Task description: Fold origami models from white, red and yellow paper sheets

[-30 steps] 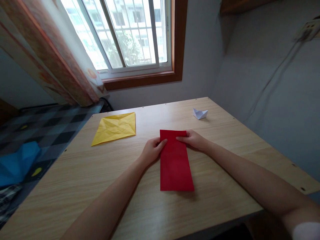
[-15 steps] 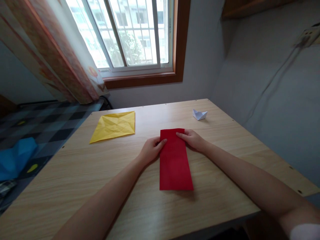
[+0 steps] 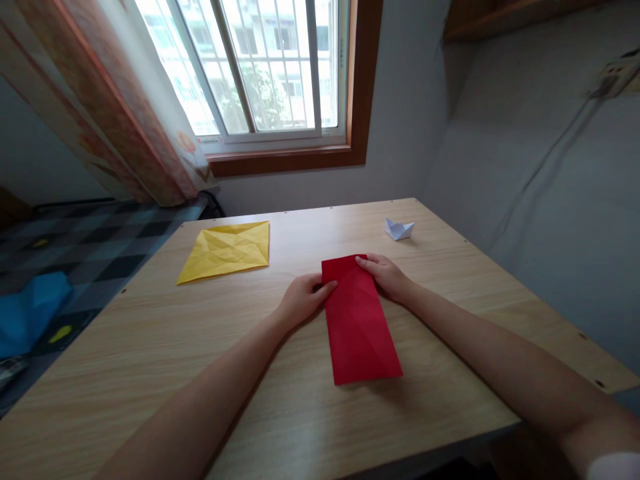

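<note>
A red sheet of paper (image 3: 357,330), folded to a long rectangle, is held between my two hands just over the table. My left hand (image 3: 306,298) grips its left edge near the top, thumb on the front face and fingers hidden behind. At the upper right corner my right hand (image 3: 387,275) pinches the paper the same way, thumb in front. The lower end of the paper hangs free toward me and casts a shadow on the wood. Faint crease lines show on its surface.
On the wooden table (image 3: 200,373), a creased yellow paper (image 3: 227,252) lies at the far left and a small white paper boat (image 3: 399,229) stands at the far right. Blue paper (image 3: 35,310) rests on a checked bed cover. A window (image 3: 265,73) is behind.
The red paper has turned slightly, its lower end swinging to the right. Both hands keep their hold and have shifted only a little.
</note>
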A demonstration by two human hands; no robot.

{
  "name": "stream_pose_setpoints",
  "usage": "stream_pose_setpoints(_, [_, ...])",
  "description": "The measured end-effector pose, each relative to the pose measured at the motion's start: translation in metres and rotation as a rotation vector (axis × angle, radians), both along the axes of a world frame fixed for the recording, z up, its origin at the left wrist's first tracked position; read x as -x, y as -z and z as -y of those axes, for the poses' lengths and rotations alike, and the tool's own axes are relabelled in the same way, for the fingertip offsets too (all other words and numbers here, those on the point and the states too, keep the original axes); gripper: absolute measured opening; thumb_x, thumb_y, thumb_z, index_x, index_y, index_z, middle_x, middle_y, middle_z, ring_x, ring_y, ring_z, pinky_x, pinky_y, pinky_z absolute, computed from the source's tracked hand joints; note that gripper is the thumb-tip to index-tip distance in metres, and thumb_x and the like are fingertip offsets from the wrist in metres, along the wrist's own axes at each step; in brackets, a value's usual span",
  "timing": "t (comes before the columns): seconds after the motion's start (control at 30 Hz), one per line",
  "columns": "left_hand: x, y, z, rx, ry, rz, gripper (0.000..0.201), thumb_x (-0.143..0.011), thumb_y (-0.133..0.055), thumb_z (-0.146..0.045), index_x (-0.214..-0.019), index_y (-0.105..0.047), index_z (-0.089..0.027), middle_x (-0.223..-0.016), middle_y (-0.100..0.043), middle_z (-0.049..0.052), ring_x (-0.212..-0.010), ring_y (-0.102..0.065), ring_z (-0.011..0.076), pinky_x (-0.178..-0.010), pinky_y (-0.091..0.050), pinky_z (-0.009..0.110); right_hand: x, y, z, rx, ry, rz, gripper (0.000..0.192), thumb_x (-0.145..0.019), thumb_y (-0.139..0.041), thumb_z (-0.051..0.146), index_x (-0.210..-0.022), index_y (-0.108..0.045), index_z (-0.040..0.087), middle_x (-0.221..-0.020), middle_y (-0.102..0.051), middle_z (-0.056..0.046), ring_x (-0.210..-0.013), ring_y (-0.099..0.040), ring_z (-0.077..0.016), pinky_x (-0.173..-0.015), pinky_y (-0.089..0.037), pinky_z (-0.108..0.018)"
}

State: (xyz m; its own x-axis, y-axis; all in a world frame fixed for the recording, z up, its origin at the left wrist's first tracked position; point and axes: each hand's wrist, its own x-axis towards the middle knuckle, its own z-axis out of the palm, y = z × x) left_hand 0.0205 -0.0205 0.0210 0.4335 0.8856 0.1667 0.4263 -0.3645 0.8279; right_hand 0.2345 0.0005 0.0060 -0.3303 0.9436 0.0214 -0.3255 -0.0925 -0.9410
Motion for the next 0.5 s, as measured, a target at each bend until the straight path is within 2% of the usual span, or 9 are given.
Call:
stream_pose_setpoints(0.2, [-0.0020,-0.0019,-0.0003,0.087,-0.001,0.185,0.041,-0.084,-0.062,-0.047,-0.103,-0.074,-0.013,-0.099,-0.077,0.008,-0.087,-0.069,0.0245,-0.074,-0.053,0.030,-0.0007,0.0008,0.0018,-0.008,-0.065,0.054,0.034,-0.075,-0.076,0.047,-0.088,-0.073,0.016,-0.078,-0.074,-0.004,-0.070,-0.065,-0.0177,-0.069,-0.050,-0.029])
stream_pose_setpoints(0.37, [-0.0017,-0.0016,-0.0012,0.111,-0.079,0.188,0.043,-0.082,-0.062,-0.054,-0.086,-0.072,-0.013,-0.079,-0.074,0.005,-0.069,-0.063,0.0185,-0.062,-0.049,0.026,0.0007,-0.0008,0.0039,-0.038,-0.101,0.090,0.034,-0.074,-0.076,0.048,-0.085,-0.073,0.016,-0.075,-0.073,-0.004,-0.071,-0.065,-0.0177,-0.068,-0.050,-0.029])
stream_pose_setpoints(0.5, [-0.0011,0.0000,-0.0024,0.105,-0.102,0.171,0.042,-0.081,-0.063,-0.055,-0.079,-0.070,-0.013,-0.068,-0.069,0.003,-0.061,-0.058,0.0159,-0.056,-0.045,0.024,0.0003,-0.0036,0.0059,-0.099,-0.110,0.187,0.034,-0.076,-0.074,0.050,-0.085,-0.074,0.016,-0.074,-0.073,-0.004,-0.071,-0.064,-0.0187,-0.067,-0.050,-0.029])
